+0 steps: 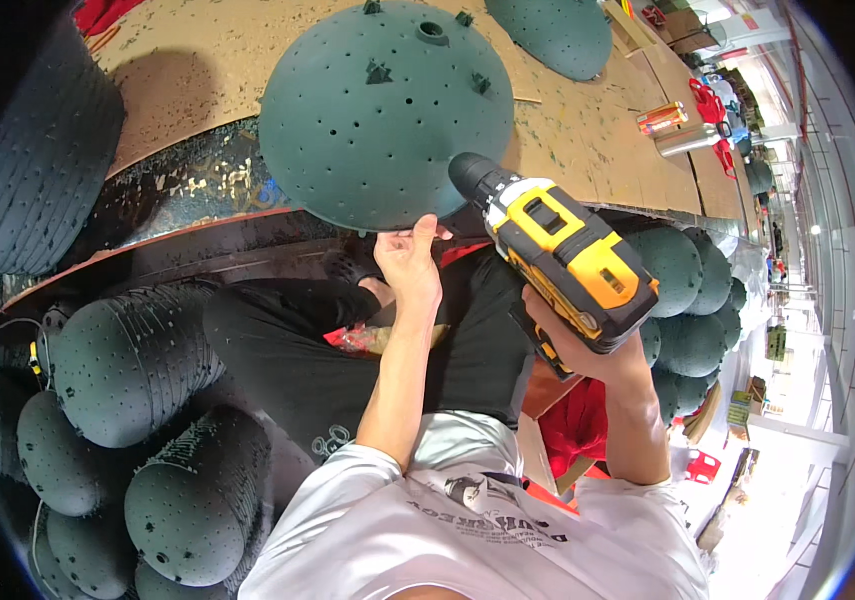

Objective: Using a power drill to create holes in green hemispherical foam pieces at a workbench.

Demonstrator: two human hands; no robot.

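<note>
A large dark green plastic dome, dotted with small holes, sits at the table's near edge. Curled shavings cling around several of its holes, and one wider round hole shows near its far side. My left hand pinches the dome's near rim between thumb and fingers. In my right hand is a yellow and black cordless drill, gripped by its handle. The drill's black chuck points at the dome's right side. Whether a bit touches the dome cannot be made out.
A tall stack of nested domes stands on the table's left. Another dome lies at the back. More stacked domes fill the lower left, others the right. Green shavings litter the cardboard-covered tabletop; a metal cylinder lies farther right.
</note>
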